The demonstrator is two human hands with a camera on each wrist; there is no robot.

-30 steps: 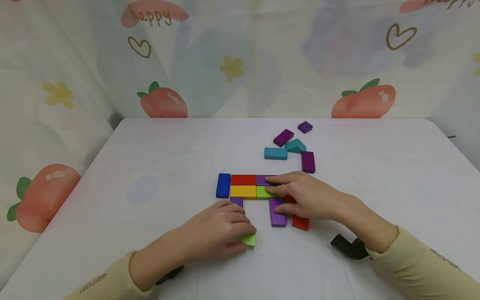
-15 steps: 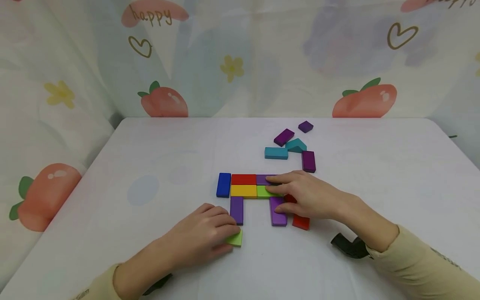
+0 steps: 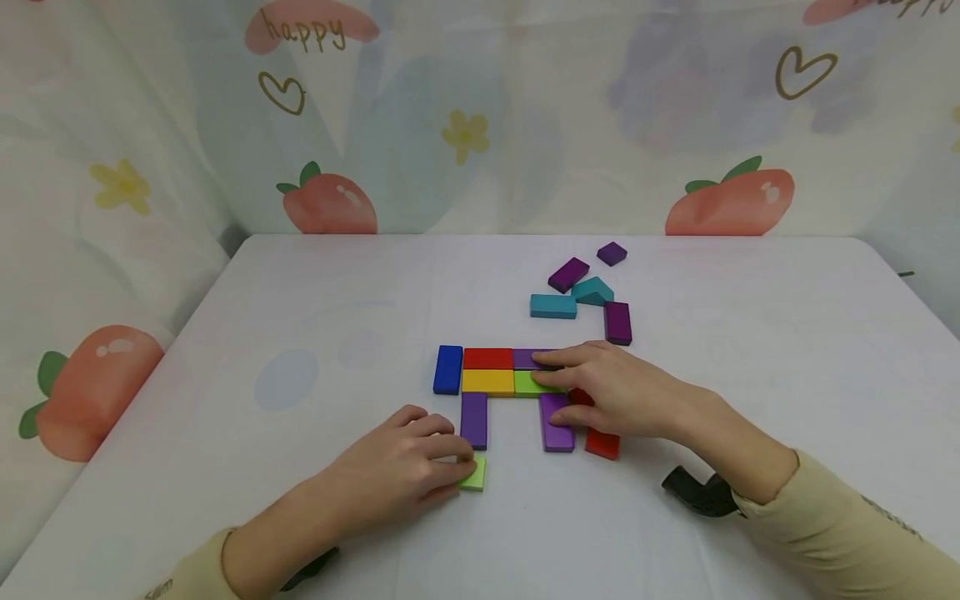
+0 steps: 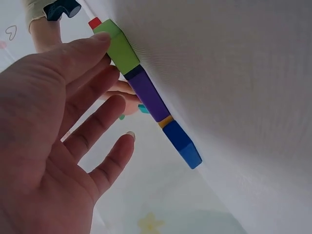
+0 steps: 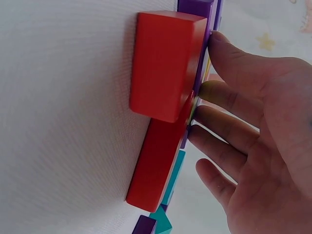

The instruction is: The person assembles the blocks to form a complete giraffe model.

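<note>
patterned cloth backdrop [image 3: 540,92] behind white tabletop [image 3: 750,333]

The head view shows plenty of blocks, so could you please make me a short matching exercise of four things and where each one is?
1. Blue block
2. Yellow block
3. Left hand
4. Teal rectangular block

A. Touching a light green block
B. Just left of a red block
C. Beside a teal triangular block
D. Along a red block's near side

Pairs: 1-B, 2-D, 3-A, 4-C
</note>
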